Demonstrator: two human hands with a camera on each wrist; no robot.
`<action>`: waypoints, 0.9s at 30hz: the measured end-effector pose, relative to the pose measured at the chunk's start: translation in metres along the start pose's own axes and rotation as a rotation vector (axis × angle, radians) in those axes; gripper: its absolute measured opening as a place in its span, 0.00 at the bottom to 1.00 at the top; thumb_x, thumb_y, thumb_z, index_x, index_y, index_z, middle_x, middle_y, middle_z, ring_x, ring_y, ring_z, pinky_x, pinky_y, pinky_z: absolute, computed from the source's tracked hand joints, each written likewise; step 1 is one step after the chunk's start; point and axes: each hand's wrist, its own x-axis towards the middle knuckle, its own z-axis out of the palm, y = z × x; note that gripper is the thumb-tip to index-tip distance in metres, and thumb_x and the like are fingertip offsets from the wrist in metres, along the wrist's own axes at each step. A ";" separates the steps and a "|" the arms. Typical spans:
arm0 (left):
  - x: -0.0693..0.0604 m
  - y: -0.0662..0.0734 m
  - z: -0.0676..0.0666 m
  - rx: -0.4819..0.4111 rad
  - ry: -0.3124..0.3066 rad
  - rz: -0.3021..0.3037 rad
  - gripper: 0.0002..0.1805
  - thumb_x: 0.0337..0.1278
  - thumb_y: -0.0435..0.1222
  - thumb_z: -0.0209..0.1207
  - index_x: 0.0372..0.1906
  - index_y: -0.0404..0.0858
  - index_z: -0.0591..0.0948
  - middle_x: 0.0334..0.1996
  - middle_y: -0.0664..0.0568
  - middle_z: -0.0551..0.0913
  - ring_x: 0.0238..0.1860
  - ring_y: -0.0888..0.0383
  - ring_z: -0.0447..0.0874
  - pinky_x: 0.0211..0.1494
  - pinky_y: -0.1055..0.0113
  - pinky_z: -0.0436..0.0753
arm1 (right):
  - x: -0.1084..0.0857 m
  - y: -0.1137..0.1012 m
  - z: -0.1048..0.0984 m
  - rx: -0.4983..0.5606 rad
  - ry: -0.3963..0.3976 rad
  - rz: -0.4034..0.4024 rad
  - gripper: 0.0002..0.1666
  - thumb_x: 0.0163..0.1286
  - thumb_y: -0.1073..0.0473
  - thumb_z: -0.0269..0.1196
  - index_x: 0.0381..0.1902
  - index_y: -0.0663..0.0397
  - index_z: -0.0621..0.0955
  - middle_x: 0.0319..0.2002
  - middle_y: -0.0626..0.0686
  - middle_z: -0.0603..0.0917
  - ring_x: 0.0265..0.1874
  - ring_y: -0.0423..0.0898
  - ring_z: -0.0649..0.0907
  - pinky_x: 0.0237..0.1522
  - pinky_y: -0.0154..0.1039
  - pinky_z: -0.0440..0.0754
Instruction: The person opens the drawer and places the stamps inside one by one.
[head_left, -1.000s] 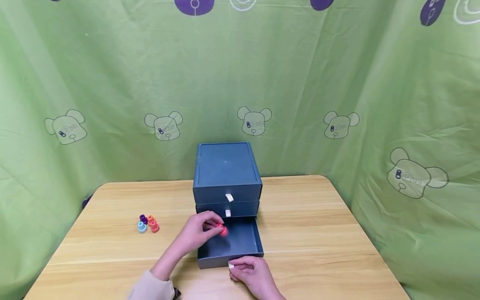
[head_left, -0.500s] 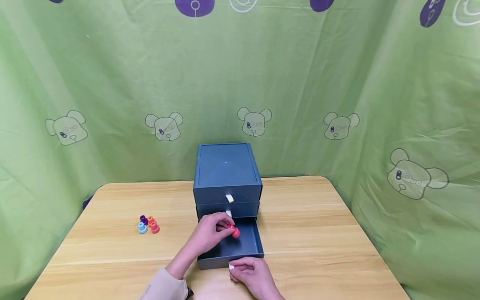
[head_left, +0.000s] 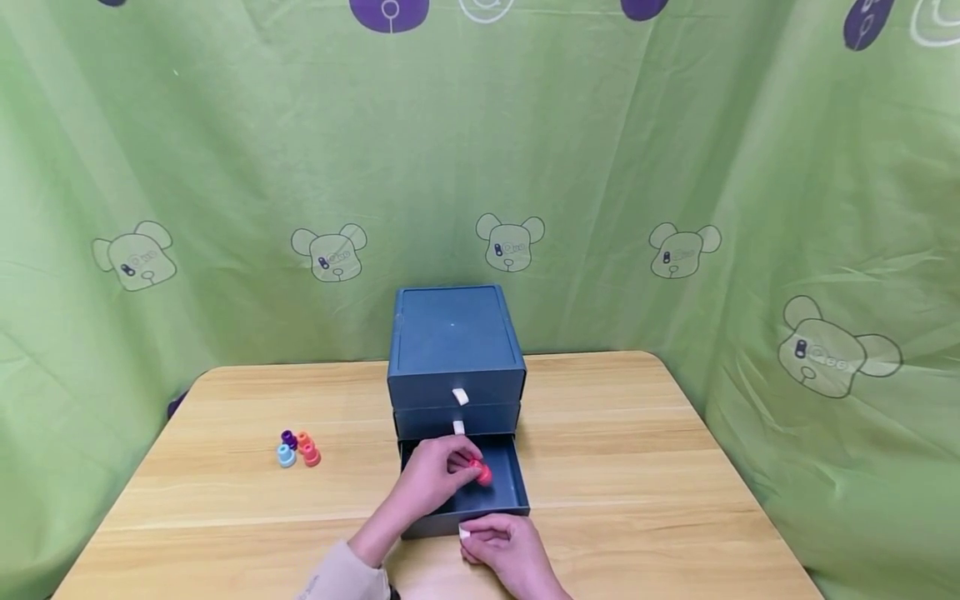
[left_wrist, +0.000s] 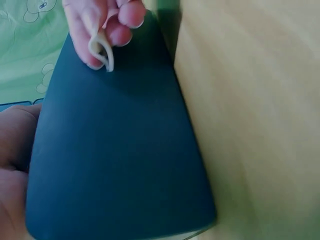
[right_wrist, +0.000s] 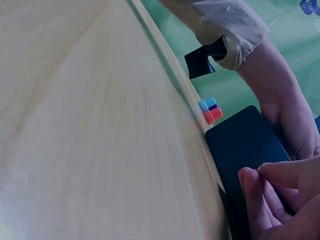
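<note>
In the head view my left hand (head_left: 433, 477) reaches over the pulled-out bottom drawer (head_left: 431, 527) of a dark blue cabinet (head_left: 456, 333). Its fingers pinch a small red stepped plastic peg (head_left: 484, 476) above the drawer floor. My right hand (head_left: 512, 550), at the drawer's front, pinches its white pull tab (head_left: 464, 532). The left wrist view shows that tab (left_wrist: 109, 57) as a loop between the right fingers, with part of my left hand (left_wrist: 12, 145) at the left edge. Seen from the right wrist, my right hand (right_wrist: 280, 200) hides the tab.
Several similar pegs, light blue (head_left: 286, 455), purple (head_left: 289, 439), orange (head_left: 303, 440) and red (head_left: 311, 454), stand grouped on the wooden table (head_left: 615, 467) to the left. Two upper drawers with white tabs (head_left: 460, 397) are closed. A green curtain (head_left: 600, 167) surrounds the table.
My left hand has moved right and slightly nearer over the drawer, carrying the red peg. The right hand has stayed on the tab, and the drawer has not visibly moved.
</note>
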 end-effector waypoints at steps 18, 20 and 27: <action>0.005 0.000 0.014 0.102 -0.054 -0.021 0.03 0.63 0.35 0.70 0.39 0.46 0.87 0.36 0.58 0.88 0.35 0.70 0.86 0.42 0.73 0.85 | -0.003 -0.003 -0.001 0.044 -0.025 0.034 0.16 0.68 0.67 0.70 0.50 0.74 0.85 0.39 0.65 0.91 0.35 0.43 0.91 0.41 0.35 0.89; 0.006 0.000 0.014 0.109 -0.056 -0.018 0.03 0.63 0.36 0.70 0.39 0.46 0.87 0.35 0.58 0.88 0.35 0.70 0.86 0.43 0.73 0.85 | -0.003 -0.004 0.000 0.045 -0.023 0.039 0.16 0.68 0.67 0.70 0.50 0.73 0.86 0.39 0.64 0.91 0.35 0.42 0.91 0.41 0.35 0.89; 0.009 0.001 0.018 0.119 -0.056 -0.010 0.02 0.64 0.35 0.69 0.38 0.45 0.87 0.35 0.58 0.88 0.35 0.70 0.86 0.43 0.73 0.85 | -0.004 -0.004 0.000 0.058 -0.028 0.028 0.16 0.68 0.66 0.69 0.50 0.73 0.85 0.40 0.65 0.91 0.35 0.41 0.91 0.41 0.35 0.89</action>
